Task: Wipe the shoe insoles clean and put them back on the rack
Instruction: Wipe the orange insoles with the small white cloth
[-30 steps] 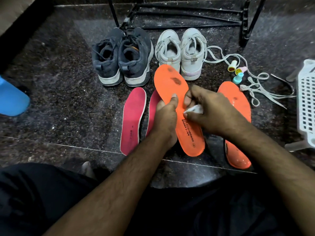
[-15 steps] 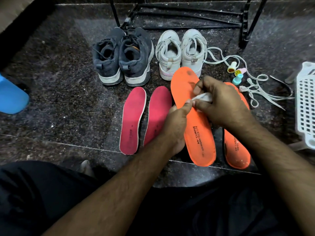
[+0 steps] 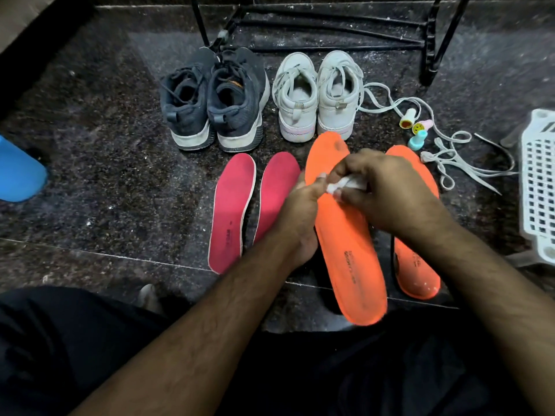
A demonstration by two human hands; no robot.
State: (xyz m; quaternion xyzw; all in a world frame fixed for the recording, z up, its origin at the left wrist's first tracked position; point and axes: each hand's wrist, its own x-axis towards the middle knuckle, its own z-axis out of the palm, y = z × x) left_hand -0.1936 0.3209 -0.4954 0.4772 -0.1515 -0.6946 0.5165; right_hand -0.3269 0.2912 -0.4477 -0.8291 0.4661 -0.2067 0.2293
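orange insole held up over the dark stone floor at centre frame, heel toward 6 o'clock. black print runs along its heel half, too blurred here to read. left hand grips its left edge, fingers curled under and thumb on top. right hand has fingers curled tight round a small white wipe, pressing it on the insole's upper half toward 12 o'clock.

counts: 2 orange insoles, the second orange insole flat on the floor at 3 o'clock of the held one, partly under the right forearm, small dark print on it, unreadable. 2 pink insoles side by side at 9 o'clock of the held one, faint lettering near the heel, unreadable. 2 dark grey shoes at 11 o'clock, 2 white shoes at 12 o'clock, heels facing the camera. 3 little stamp-like toys at 2 o'clock, one with a yellow smiley face. loose white laces beside them. white plastic basket at 3 o'clock edge. blue object at 9 o'clock edge. black rack legs at 12 o'clock.

vs half a second ago: wipe and right hand sit much the same on the upper half, held insole now tilted with heel lower and closer to the camera. earlier frame showed "campus memorytech lite" on it.
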